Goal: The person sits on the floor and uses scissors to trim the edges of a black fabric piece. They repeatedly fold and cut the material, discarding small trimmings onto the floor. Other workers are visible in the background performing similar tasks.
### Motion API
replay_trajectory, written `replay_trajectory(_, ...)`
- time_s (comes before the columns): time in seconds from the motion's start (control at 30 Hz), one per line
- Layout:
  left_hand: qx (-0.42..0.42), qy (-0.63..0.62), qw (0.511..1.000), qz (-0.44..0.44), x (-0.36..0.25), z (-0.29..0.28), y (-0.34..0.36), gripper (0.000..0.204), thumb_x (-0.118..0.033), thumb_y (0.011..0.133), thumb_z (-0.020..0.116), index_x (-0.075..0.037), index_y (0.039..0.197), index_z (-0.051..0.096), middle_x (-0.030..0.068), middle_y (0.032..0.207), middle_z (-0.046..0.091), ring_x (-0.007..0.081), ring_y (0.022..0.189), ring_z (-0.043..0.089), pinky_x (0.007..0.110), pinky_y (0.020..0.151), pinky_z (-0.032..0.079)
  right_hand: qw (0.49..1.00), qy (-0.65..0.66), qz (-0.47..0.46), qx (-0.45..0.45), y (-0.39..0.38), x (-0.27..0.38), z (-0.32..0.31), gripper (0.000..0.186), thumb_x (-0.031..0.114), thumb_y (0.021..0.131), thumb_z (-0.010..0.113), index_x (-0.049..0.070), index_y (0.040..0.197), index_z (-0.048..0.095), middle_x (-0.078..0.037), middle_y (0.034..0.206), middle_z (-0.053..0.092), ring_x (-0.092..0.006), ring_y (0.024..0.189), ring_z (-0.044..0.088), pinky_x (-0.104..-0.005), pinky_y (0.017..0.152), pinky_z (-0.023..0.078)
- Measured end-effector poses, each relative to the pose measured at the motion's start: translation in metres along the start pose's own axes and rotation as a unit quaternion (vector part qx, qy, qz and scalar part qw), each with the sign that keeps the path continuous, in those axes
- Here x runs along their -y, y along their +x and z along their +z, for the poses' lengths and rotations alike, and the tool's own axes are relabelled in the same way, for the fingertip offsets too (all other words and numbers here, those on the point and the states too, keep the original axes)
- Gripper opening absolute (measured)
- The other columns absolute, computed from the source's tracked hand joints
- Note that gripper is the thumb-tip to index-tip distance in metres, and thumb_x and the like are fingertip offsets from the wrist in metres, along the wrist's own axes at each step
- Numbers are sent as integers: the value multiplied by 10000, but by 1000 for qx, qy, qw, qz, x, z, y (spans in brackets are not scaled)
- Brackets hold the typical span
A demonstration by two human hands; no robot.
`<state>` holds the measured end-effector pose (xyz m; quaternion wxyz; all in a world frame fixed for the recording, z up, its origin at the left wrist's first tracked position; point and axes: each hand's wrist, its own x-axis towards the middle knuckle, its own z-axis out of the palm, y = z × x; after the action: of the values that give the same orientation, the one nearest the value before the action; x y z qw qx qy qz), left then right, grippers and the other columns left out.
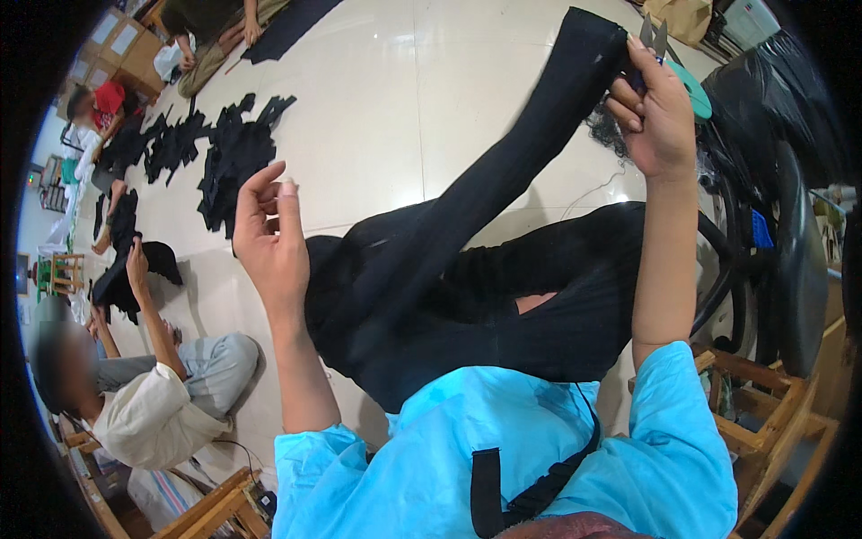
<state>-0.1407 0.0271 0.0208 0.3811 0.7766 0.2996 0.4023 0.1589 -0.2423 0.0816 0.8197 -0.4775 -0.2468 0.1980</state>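
Observation:
My right hand (654, 117) is raised at the upper right, its thumb and finger pinching the top corner of a long black cloth strip (512, 148). Metal blades (658, 38), like those of small snips, stick up beside these fingers; their handle is mostly hidden by the hand. From there the strip slants down to the left across my lap, over black trousers (575, 242) of similar colour. My left hand (272, 229) is up at the left with thumb and index finger apart, the other fingers curled, and no cloth visible in it.
Piles of black cloth pieces (238, 162) lie on the pale tiled floor (377, 99). A co-worker in a white shirt (157, 418) sits at the left handling black cloth, with others farther back. Black plastic bags (763, 99), a teal round object (691, 90) and a wooden frame (763, 404) are at the right.

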Motion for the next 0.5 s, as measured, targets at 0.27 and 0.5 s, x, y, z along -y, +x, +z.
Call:
replay_trajectory(0.27,501,-209,840,19,-56,62,-7,539,-481,1096,528,-4,1307,662,139,1125,710,212,1066,671,357,944,526,997,-35,-57,-38,6,55,-21,123,196,1092,585,105,1008,588,79,742,455,-22,531,318,-187,423,244)
replay_trajectory(0.5,389,-162,897,136,-116,129,-21,699,-418,900,819,48,1361,576,162,1149,631,255,1057,642,385,942,525,986,-112,-86,-84,6,85,-9,155,202,1055,652,140,942,567,98,724,461,-8,507,333,-194,417,236)
